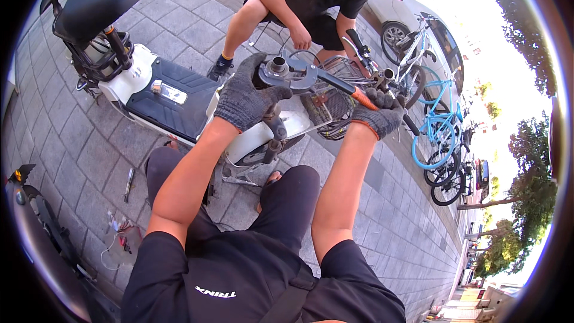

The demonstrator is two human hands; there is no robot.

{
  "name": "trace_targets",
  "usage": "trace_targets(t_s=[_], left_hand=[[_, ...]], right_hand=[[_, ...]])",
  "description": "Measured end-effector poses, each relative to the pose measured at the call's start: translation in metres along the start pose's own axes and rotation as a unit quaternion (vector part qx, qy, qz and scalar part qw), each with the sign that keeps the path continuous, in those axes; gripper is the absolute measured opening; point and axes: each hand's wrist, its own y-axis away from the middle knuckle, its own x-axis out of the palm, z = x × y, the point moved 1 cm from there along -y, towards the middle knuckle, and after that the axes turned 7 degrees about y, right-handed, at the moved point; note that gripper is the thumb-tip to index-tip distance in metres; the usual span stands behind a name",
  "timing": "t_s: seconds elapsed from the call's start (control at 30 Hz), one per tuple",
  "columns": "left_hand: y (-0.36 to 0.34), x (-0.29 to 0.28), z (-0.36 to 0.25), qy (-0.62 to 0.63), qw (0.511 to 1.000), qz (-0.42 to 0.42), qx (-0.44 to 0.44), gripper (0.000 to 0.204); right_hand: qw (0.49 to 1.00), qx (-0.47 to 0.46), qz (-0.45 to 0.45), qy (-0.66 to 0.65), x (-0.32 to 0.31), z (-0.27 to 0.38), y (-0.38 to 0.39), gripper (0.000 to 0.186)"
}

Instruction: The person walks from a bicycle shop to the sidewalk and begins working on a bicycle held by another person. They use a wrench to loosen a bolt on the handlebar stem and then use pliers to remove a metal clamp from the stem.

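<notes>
My left hand (pixel 243 94), in a dark grey knit glove, is curled around the head of a wrench with a curved jaw. The wrench (pixel 335 81) has a black shaft and an orange grip, and its jaw surrounds the top of a metal steering tube (pixel 277 64). My right hand (pixel 381 113), gloved alike, is closed around the orange grip. The tube belongs to a white electric scooter (pixel 140 72) with a black seat (pixel 103 6) and footboard. Beside my right hand are the scooter's detached-looking handlebar (pixel 411 123) and a wire basket (pixel 332 110).
A person in black (pixel 299 9) squats across from me. Parked bicycles (pixel 439 125) and a white car (pixel 388 15) stand at right. On the grey paving (pixel 95 149) lie a slim metal tool (pixel 129 184) and a bag of small parts (pixel 122 242). Another two-wheeler (pixel 45 221) is at lower left.
</notes>
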Motion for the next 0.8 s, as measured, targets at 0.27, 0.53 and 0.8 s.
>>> trace_targets(t_s=[0.27,0.53,0.8], left_hand=[[-0.013,0.015,0.021,0.233,0.972,0.027,0.007,0.063],[-0.059,0.028,0.023,0.302,0.953,-0.002,-0.011,0.075],[-0.059,0.024,0.032,0.225,0.974,-0.027,0.017,0.048]], right_hand=[[0.998,0.024,0.047,-0.032,-0.008,0.006,-0.012,0.044],[0.993,0.076,0.061,-0.073,-0.012,0.004,-0.019,0.021],[0.993,0.072,0.065,-0.061,-0.008,0.004,-0.029,0.047]])
